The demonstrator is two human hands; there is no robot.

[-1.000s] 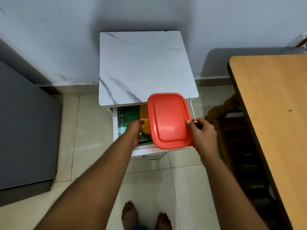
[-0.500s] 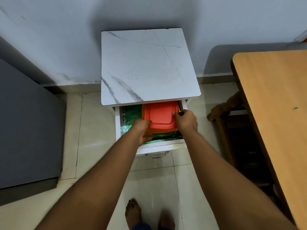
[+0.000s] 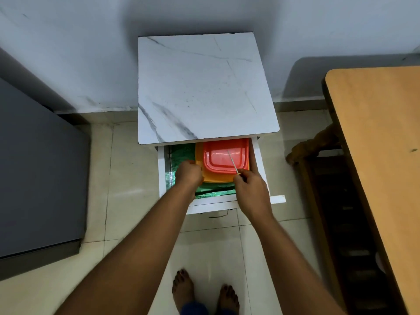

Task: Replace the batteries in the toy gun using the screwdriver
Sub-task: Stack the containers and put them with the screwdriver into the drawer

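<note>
A tiled floor [image 3: 141,169] and a pale wall frame a small marble-topped cabinet [image 3: 200,87], its top drawer [image 3: 256,160] pulled open toward the person.

The screwdriver [image 3: 233,161] is in the right hand [image 3: 251,189], whose fingers are curled round the handle so that only the thin metal shaft shows. The shaft points away toward 11 o'clock, its tip hanging over the red lid [image 3: 225,155]. Whether the tip touches the lid I cannot tell. The lid sits on an orange box [image 3: 216,178] that fills the right part of the drawer, on a green patterned liner [image 3: 181,153].

The left hand [image 3: 189,175] is at the box's left near corner, at about 9 o'clock from the screwdriver; its fingers bend over the box's edge and seem to hold it, though the fingertips are hidden.

No toy gun and no batteries are in view. By my reading the tool is already in hand, and the next move turns on getting both hands clear of the drawer. The right hand is the nearer to the tool, and the shaft's long axis runs across the lid, so it should be drawn back along that line toward 5 o'clock.

At 3 o'clock stands a wooden bench [image 3: 375,133] with a chair [image 3: 318,146] beneath; at 9 o'clock, a dark grey unit [image 3: 38,178]. Bare feet [image 3: 184,285] show at 6 o'clock.
</note>
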